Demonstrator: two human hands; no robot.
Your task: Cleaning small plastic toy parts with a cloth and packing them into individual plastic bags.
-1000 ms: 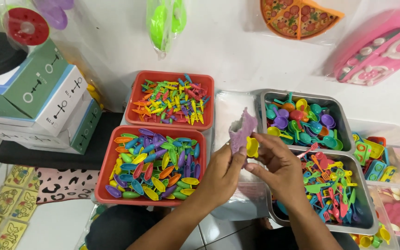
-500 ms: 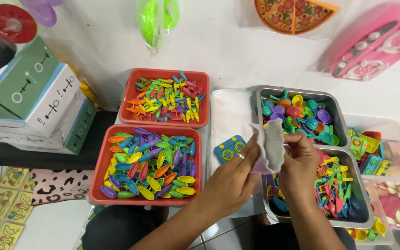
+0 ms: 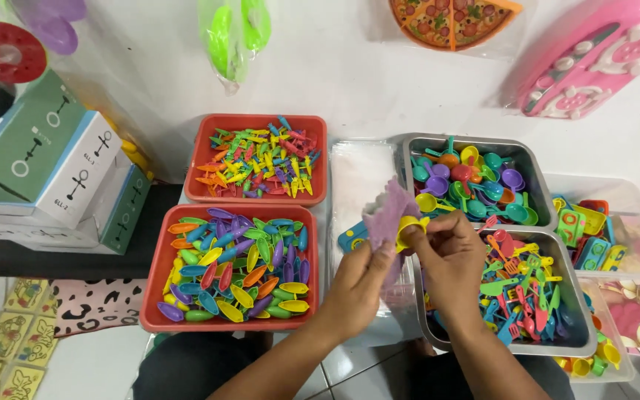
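Between the trays, over a clear plastic sheet (image 3: 361,174), my two hands meet. My left hand (image 3: 361,278) pinches a purple cloth (image 3: 388,215) by its lower part, the cloth standing up above my fingers. My right hand (image 3: 450,255) grips a small yellow toy cup (image 3: 407,226) with thumb and fingertips, cup pressed against the cloth's right edge. Both grips closed, nothing loose.

Just left of the cloth, partly hidden behind it, a blue toy stove piece (image 3: 352,238) lies on the sheet. To my left, a red tray of leaf-shaped pieces (image 3: 235,263) in mixed colours, and behind it a second red tray of small spiky pieces (image 3: 257,159). To my right, a metal tray of toy ladles (image 3: 472,181) behind, and a nearer metal tray of toy forks and spatulas (image 3: 527,292) under my right wrist. Further right, a clear tub of small toy appliances (image 3: 590,237). Green and white boxes (image 3: 46,170) stacked far left. Against the white wall, a toy pizza (image 3: 450,18) and a pink toy case (image 3: 594,55)
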